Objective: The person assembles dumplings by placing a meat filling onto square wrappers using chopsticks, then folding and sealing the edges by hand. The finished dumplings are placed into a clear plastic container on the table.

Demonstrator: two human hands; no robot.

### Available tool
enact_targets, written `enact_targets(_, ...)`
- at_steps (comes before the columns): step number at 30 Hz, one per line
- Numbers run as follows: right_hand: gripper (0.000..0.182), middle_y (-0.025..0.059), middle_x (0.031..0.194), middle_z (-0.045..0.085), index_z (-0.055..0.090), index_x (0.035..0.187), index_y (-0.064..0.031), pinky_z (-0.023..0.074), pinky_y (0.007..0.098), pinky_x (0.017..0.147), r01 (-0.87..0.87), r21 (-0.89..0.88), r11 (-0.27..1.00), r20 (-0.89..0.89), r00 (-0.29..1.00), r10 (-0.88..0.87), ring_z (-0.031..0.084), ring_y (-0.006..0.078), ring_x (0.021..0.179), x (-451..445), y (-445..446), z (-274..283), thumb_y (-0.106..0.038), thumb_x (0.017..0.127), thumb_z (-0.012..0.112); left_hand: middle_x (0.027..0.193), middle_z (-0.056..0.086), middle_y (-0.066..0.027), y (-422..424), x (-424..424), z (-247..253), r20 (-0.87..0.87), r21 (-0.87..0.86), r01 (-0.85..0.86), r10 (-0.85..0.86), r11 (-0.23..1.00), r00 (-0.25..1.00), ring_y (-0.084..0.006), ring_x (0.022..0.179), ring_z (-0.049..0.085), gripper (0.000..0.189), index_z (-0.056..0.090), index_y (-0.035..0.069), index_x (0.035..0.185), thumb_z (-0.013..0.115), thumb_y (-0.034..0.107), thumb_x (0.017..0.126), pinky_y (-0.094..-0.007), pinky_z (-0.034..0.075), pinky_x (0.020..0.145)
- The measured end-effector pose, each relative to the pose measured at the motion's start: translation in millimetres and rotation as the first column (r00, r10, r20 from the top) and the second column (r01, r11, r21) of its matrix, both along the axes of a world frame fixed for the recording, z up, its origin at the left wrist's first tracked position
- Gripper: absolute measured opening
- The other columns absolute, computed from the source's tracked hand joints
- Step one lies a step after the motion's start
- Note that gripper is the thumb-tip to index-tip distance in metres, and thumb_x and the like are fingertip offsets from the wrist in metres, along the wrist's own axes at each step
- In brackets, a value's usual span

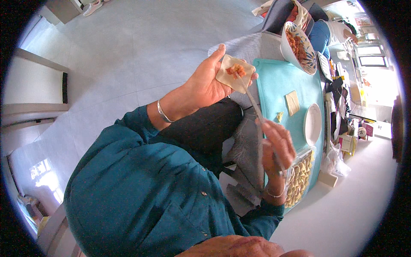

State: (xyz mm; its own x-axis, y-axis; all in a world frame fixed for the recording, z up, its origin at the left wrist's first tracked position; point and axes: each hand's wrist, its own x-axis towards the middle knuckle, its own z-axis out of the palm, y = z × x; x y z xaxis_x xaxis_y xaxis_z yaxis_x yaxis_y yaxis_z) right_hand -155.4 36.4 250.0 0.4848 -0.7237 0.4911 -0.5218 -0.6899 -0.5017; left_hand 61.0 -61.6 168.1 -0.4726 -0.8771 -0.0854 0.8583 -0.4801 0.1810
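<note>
My left hand (pixel 205 80) lies palm up under a square dough wrapper (pixel 224 75), thumb raised beside it. A small mound of reddish, chunky filling (pixel 236 70) sits on the wrapper. My right hand (pixel 277 144) grips a long, thin utensil (pixel 253 101), blurred by motion, with its tip at the filling. Another wrapper (pixel 292 102) lies on the turquoise mat (pixel 273 78), near a small pale scrap (pixel 280 116). Toward the mat's far end, a patterned bowl (pixel 310 54) holds more filling. Beside my right wrist, a clear tray (pixel 300 180) contains several rows of folded dumplings.
A shallow white dish (pixel 312 124) stands on the mat near the tray. Past the mat are a plastic bag (pixel 336 163), boxes (pixel 346 143) and clutter. A grey padded chair (pixel 278 16) is beyond the bowl, and another person (pixel 334 32) is at the upper right.
</note>
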Motion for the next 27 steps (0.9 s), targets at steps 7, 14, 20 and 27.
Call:
enact_targets(7,0.038,0.0125,0.116,0.06,0.065,0.11,-0.0015,0.054,0.0422,0.087,-0.231,-0.208,0.95,-0.444,0.888,0.119,0.063,0.031,0.104,16.8,12.4,-9.3,-0.009,0.074,0.076,0.131,0.046,-0.0285,2.1,0.1,-5.3,0.01,0.033,0.005,-0.006,0.999,1.0,-0.0366,0.116,0.057,0.067,0.025,-0.007,0.139,0.026,0.05,0.103,-0.0461,0.049,0.101)
enact_targets(14,0.036,0.0119,0.116,0.06,0.066,0.108,-0.0028,0.0542,0.042,0.085,-0.228,-0.165,0.96,-0.5,0.858,0.118,0.063,0.0299,0.104,14.7,19.7,-0.8,-0.009,0.074,0.076,0.131,0.049,-0.0317,-1.5,-5.2,-18.5,-0.024,0.208,-0.001,0.006,0.978,1.0,-0.0406,0.12,0.053,0.056,0.04,-0.012,0.131,0.027,0.036,0.104,-0.0488,0.042,0.106)
enact_targets(20,0.038,0.0135,0.114,0.064,0.067,0.108,-0.0026,0.0531,0.0421,0.084,-0.09,-0.022,0.996,-0.274,0.958,0.081,0.064,0.0316,0.104,11.0,24.2,6.8,-0.004,0.071,0.076,0.131,0.051,-0.0276,-4.1,-6.1,-30.3,0.016,0.2,-0.034,0.032,0.979,0.999,-0.0378,0.12,0.053,0.051,0.04,-0.014,0.13,0.03,0.028,0.103,-0.045,0.043,0.106)
enact_targets(27,0.031,0.0224,0.11,0.065,0.063,0.112,0.0029,0.0536,0.0429,0.081,0.15,0.252,0.956,0.318,0.92,-0.228,0.066,0.0308,0.096,-3.8,23.6,-24.8,-0.023,0.1,0.051,0.129,0.054,-0.0232,-10.0,-2.3,-36.6,-0.091,0.123,-0.018,0.03,0.992,0.995,-0.0322,0.114,0.057,0.048,0.044,-0.013,0.13,0.03,0.024,0.103,-0.0385,0.047,0.102)
